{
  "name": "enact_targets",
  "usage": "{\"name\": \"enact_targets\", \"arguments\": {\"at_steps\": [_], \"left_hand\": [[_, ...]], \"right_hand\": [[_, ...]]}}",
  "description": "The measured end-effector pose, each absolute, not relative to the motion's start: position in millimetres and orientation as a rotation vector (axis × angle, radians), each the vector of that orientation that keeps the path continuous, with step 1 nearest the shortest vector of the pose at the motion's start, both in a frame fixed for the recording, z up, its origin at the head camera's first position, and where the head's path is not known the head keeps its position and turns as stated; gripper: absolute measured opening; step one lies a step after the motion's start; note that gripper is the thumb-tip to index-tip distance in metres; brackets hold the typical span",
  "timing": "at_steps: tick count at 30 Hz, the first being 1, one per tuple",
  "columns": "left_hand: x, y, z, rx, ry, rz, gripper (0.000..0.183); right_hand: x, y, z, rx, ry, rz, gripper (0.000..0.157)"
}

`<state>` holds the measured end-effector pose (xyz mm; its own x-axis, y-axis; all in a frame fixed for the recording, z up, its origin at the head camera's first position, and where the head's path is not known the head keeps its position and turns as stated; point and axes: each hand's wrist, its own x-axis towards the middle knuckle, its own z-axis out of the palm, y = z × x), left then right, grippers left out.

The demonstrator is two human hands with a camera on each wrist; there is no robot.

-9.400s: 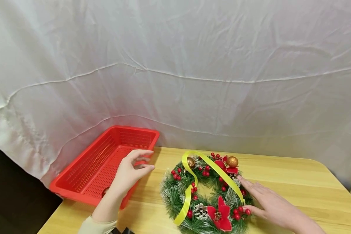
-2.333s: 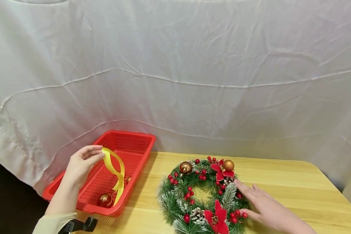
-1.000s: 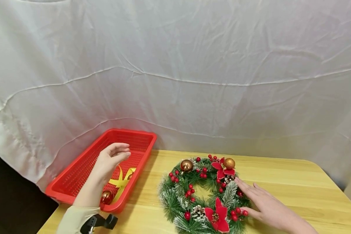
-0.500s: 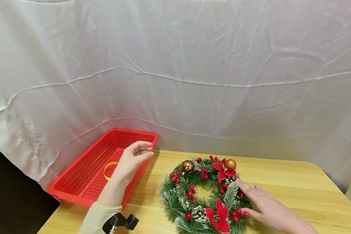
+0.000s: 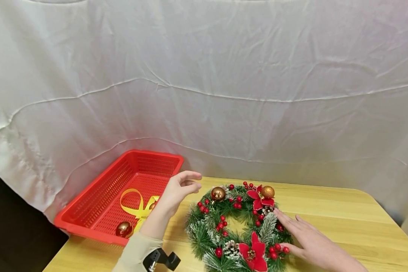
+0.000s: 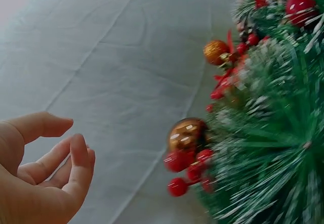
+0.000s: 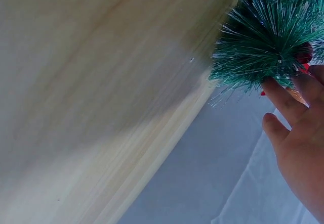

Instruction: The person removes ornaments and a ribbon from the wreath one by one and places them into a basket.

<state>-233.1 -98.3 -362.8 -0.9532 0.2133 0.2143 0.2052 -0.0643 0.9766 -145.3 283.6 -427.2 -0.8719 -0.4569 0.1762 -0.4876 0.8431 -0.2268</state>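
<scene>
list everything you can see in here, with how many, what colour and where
Christmas wreath: 1, frosted green, on the table
Wreath baubles: 2, shiny bronze and glittery gold, far side of the wreath
Poinsettias: 2, red, near and far sides of the wreath
Berries: several clusters, red, around the wreath
Pine cones: 2 visible, brown and white, on the wreath
Basket: 1, red, left of the wreath
Ribbon: 1, yellow, in the basket
Basket baubles: 2 visible, coppery, in the basket, one partly hidden
Table: 1, yellowish wood, underneath
Cloth: grey-white, behind
Wrist device: 1, black, left wrist
Sleeve: 1, cream, left arm
Left hand: 1, bare, left of the wreath
Right hand: 1, bare, touching the wreath
</scene>
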Motion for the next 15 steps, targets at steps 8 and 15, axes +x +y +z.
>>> {"name": "enact_targets", "arguments": {"at_steps": [8, 15], "left_hand": [[-244.5, -80.9, -386.7, 0.444, 2.138, 2.227, 0.032], [-252.6, -69.8, -398.6, 0.47, 2.153, 2.179, 0.035]], "right_hand": [[-144.9, 283.5, -427.2, 0.812, -2.871, 0.392, 0.079], [-144.6, 283.3, -426.0, 0.783, -2.892, 0.407, 0.079]]}}
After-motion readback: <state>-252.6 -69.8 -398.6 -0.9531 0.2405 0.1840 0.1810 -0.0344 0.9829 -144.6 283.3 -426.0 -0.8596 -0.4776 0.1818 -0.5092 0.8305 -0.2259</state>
